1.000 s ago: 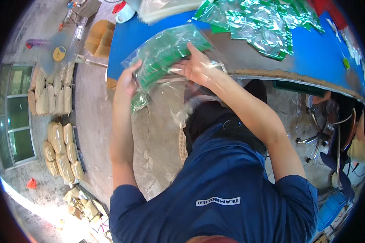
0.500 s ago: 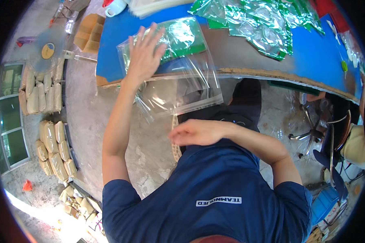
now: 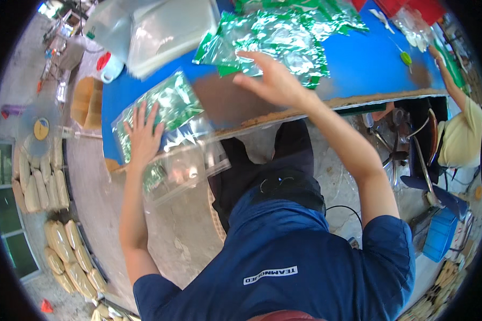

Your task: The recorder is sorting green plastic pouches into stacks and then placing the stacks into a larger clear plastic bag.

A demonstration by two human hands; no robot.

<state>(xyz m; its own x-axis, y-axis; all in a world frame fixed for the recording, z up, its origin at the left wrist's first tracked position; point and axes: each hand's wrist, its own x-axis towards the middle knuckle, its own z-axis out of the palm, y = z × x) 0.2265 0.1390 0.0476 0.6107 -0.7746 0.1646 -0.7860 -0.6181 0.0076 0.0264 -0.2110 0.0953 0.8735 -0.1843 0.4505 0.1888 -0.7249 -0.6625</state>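
Observation:
My left hand (image 3: 144, 134) lies flat with its fingers spread on a clear plastic bag (image 3: 183, 172) at the table's left front. A green-and-silver packet (image 3: 174, 101) shows in or under that clear film; I cannot tell which. The bag's near end hangs past the table edge. My right hand (image 3: 276, 83) is over the table with thumb and fingers apart, holding nothing. It overlaps the near side of a pile of shiny green-and-clear packets (image 3: 257, 37); whether it touches them is not plain.
A stack of clear plastic sheets or bags (image 3: 168, 32) lies at the back left, beside a white mug (image 3: 110, 68). A cardboard box (image 3: 87, 101) stands left of the blue table (image 3: 353, 64). Another person's arm (image 3: 455, 85) reaches in at far right, near a green-handled tool (image 3: 406, 58).
My right hand has risen from in front of my waist to the pile of packets. The left hand remains on the bag. The whole view has shifted.

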